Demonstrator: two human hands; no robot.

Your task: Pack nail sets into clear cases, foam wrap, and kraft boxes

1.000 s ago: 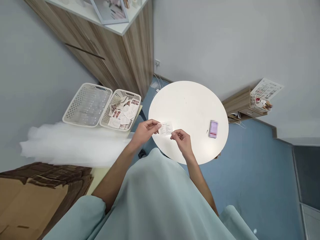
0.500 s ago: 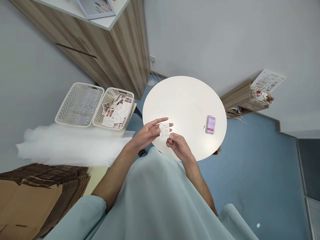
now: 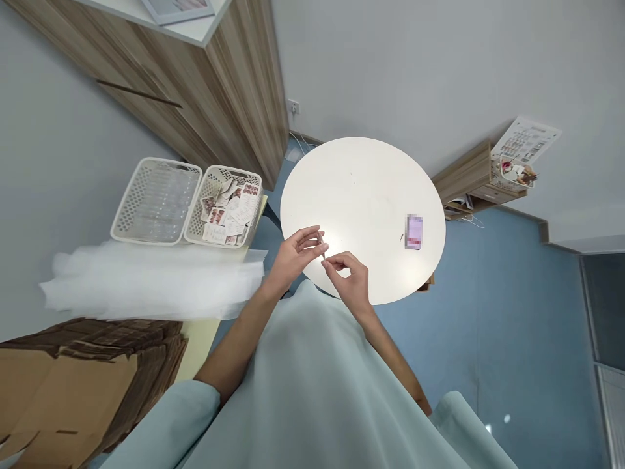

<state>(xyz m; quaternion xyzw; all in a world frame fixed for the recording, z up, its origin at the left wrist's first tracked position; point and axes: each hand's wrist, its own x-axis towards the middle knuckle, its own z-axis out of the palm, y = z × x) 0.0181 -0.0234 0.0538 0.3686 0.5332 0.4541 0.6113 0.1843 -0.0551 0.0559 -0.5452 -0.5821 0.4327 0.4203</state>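
Observation:
Between my two hands is a small printed card [image 3: 322,246], turned nearly edge-on so that only a thin strip of it shows. My left hand [image 3: 299,253] grips its upper part between thumb and fingers. At the card's lower end, the thumb and forefinger of my right hand [image 3: 349,277] are pinched together on it. Both hands are above the near left edge of the round white table [image 3: 361,176]. Farther right on the tabletop lies a blurred purple rectangular item [image 3: 414,232].
To the left stand a white basket of loose printed cards [image 3: 232,212] and another of clear plastic sleeves [image 3: 163,202]. White sheeting [image 3: 151,280] and stacked flat cardboard [image 3: 73,391] lie nearer. A wooden cabinet [image 3: 234,98] rises at back left; a low shelf [image 3: 469,172] stands right.
The card has turned from showing its printed face to nearly edge-on. My left fingers have curled in around it, and my right hand has shifted slightly. The whole view has moved a little.

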